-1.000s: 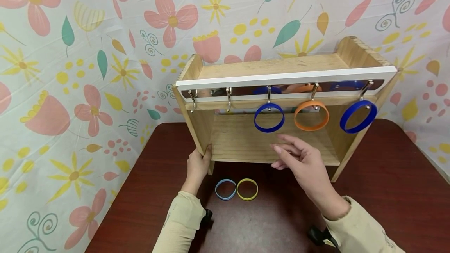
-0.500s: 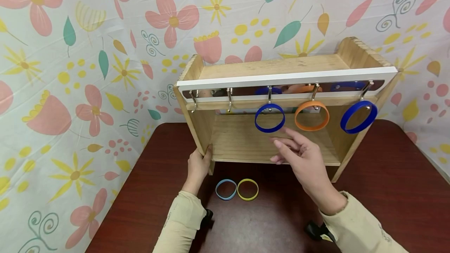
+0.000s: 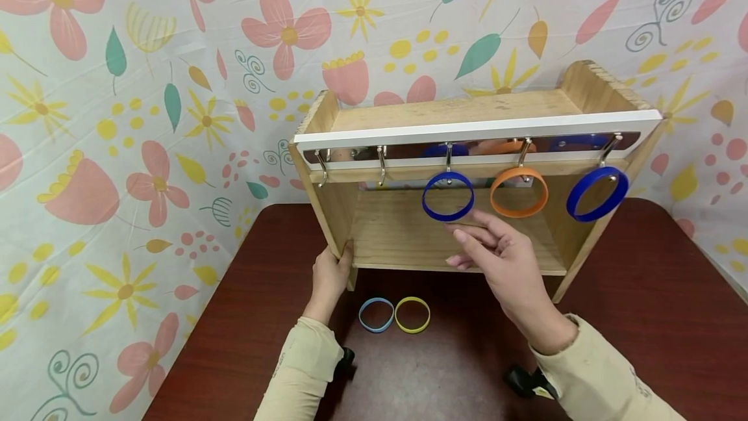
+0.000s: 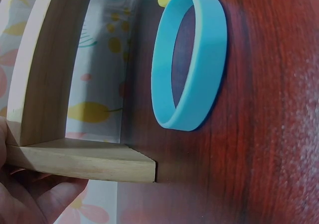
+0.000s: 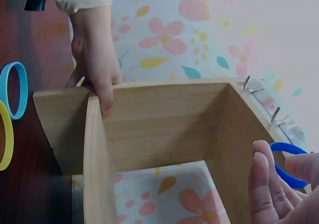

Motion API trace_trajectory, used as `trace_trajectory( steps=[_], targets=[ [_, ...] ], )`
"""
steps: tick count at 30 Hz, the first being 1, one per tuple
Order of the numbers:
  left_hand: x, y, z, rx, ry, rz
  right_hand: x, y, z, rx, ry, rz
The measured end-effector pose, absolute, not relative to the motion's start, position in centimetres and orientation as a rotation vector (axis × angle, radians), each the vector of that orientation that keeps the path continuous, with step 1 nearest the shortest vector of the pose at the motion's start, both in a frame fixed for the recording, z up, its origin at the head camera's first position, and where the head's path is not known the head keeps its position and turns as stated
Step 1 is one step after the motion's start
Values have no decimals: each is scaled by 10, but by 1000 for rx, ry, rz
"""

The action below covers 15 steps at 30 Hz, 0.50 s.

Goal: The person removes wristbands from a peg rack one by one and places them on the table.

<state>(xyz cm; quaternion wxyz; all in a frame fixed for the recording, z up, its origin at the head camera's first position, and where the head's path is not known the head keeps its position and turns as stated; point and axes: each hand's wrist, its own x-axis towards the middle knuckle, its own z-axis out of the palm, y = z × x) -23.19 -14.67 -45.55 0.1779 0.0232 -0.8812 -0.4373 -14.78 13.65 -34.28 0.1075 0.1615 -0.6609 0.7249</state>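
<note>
A wooden shelf (image 3: 456,232) carries a hook rail along its front. From the rail hang a blue silicone wristband (image 3: 429,212), an orange wristband (image 3: 518,214) and a second blue wristband (image 3: 619,197) at the far right. My left hand (image 3: 328,278) grips the lower edge of the shelf's left side, thumb in front. Just below the middle blue band is my right hand (image 3: 505,262), its index fingertip right at the band's lower rim. Thumb and fingers stand apart in the right wrist view, the blue band (image 5: 289,179) partly behind them.
A light blue wristband (image 3: 376,330) and a yellow wristband (image 3: 412,331) lie side by side on the dark red table (image 3: 234,343) before the shelf. Two bare hooks (image 3: 382,167) are at the rail's left. A flowered cloth (image 3: 204,51) hangs behind.
My right hand has risen slightly, bringing its fingertips up to the lower rim of the middle blue wristband. The left hand has kept its grip on the shelf.
</note>
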Motion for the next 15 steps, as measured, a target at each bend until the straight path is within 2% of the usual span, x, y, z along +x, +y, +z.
trace_trajectory(
  steps=[15],
  targets=[
    [-232,-146,-456,53,-2478,-1224,-144,133,-336,451,-1838,2165]
  ],
)
